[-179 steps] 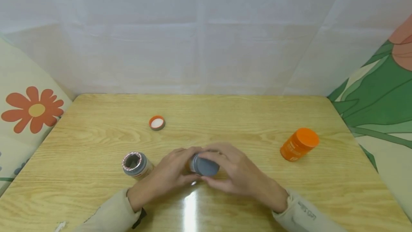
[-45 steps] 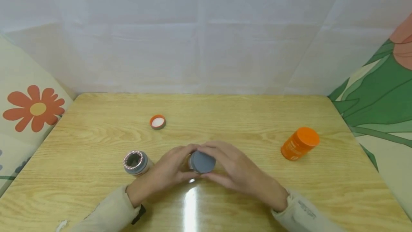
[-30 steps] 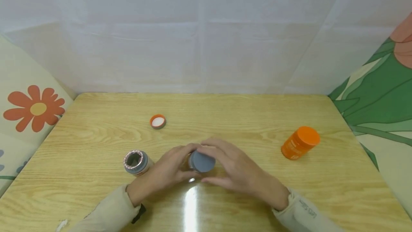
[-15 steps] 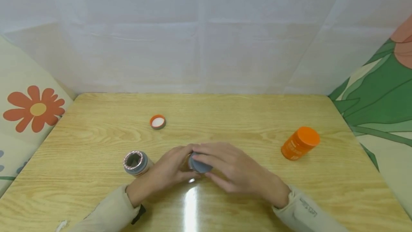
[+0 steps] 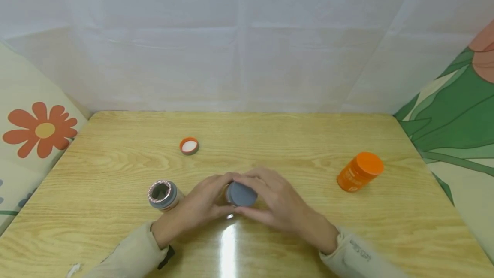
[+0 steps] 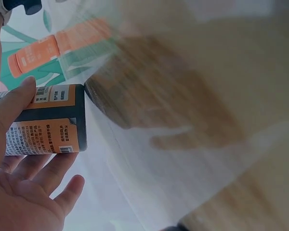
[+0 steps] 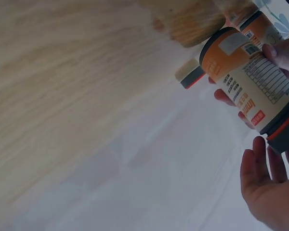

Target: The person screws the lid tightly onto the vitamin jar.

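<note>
Near the front middle of the table, my left hand (image 5: 200,203) grips a supplement bottle (image 6: 45,120) with a dark body and orange and white label. Its thumb and fingers wrap round the body, as the left wrist view shows. The bottle stands upright, topped by a dark grey lid (image 5: 242,194) with a red band at its lower edge, seen in the right wrist view. My right hand (image 5: 283,203) holds this lid between thumb on the near side and fingers on the far side. Left of my left hand stands a lidless bottle (image 5: 166,196) with torn foil round its mouth.
A loose lid (image 5: 189,146) lies upturned farther back on the left, its white liner showing. On the right stands an orange jar (image 5: 359,173) with an orange lid. The wooden table (image 5: 285,140) ends at a white sheet (image 5: 239,55) behind.
My right hand has loosened, reached further over the lid, then drawn back round it, its fingers shifting on the rim. My left hand and the bottle have stayed nearly in place.
</note>
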A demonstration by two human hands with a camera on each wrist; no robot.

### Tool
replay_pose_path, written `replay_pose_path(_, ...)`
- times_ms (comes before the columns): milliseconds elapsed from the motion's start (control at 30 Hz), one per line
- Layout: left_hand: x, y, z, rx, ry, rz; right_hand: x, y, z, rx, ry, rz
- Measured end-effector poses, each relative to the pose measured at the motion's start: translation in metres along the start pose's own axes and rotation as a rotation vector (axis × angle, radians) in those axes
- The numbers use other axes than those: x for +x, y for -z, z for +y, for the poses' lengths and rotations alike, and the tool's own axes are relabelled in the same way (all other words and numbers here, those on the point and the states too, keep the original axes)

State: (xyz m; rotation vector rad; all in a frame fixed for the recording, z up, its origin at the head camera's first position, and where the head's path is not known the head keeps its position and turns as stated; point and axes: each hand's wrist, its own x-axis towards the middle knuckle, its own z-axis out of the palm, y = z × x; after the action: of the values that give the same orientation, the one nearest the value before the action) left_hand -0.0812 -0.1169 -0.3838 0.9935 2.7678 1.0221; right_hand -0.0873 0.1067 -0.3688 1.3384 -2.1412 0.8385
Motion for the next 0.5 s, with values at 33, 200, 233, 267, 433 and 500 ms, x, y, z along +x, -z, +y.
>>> replay_pose_path(33, 0.0002, -0.0001, 0.0000, -0.001, -0.003, 0.002, -0.0001, -0.0012, -0.0008, 0.008, -0.017, 0.004)
replay_pose_path(200, 0.0007, -0.0006, 0.0000, 0.008, -0.012, 0.012, -0.0004, -0.0042, -0.0039, 0.004, -0.075, -0.007)
replay_pose_path(233, 0.0006, -0.0005, 0.0001, 0.008, -0.011, 0.013, -0.0002, -0.0043, -0.0042, -0.001, -0.079, -0.013)
replay_pose_path(267, 0.0005, -0.0005, 0.0000, 0.009, -0.010, 0.013, 0.0000, -0.0040, -0.0045, -0.005, -0.083, -0.020)
replay_pose_path(433, -0.0006, 0.0004, -0.0005, 0.015, -0.008, 0.008, 0.0022, -0.0003, -0.0030, -0.002, -0.040, -0.057)
replay_pose_path(500, -0.0011, 0.0006, -0.0011, 0.017, -0.018, 0.007, 0.0034, 0.0021, -0.0012, 0.000, 0.038, -0.070)
